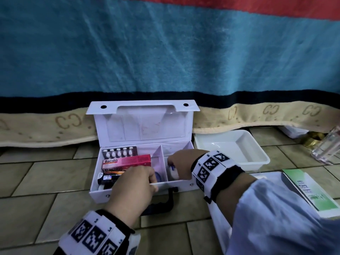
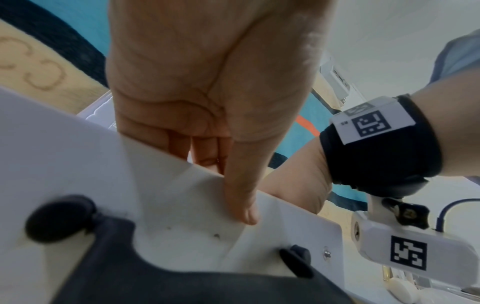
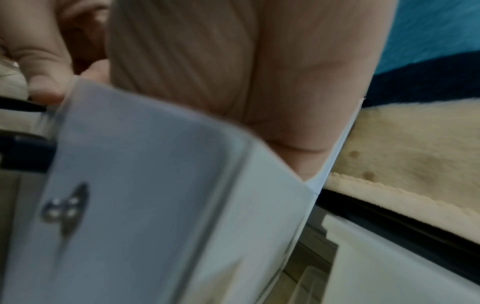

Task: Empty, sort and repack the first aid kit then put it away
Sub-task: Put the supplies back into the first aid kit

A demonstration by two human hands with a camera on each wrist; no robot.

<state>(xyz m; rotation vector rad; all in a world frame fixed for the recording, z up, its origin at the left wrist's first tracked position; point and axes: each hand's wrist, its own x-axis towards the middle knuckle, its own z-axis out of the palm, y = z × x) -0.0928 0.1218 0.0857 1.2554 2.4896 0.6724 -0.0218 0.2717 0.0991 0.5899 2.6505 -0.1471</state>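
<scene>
The white first aid kit (image 1: 99, 194) stands open on the tiled floor, its lid leaning back on a blanket. Its left compartment holds a blister pack (image 1: 119, 151), a red Bacidin box (image 1: 127, 161) and a dark tube (image 1: 108, 178). My left hand (image 1: 153, 183) grips the kit's front wall (image 2: 78, 164) near the divider, thumb (image 2: 241, 201) outside and fingers inside. My right hand (image 1: 173, 162) reaches into the right compartment, fingers curled over a white roll (image 1: 173, 174) with blue print. In the right wrist view the kit wall (image 3: 142, 185) hides those fingers.
The kit's black handle (image 1: 161, 203) lies on the floor in front of it. A white tray (image 1: 257, 155) sits to the right of the kit. A green and white box (image 1: 312, 192) and a clear container (image 1: 327, 146) lie further right. The blue blanket (image 1: 165, 52) hangs behind.
</scene>
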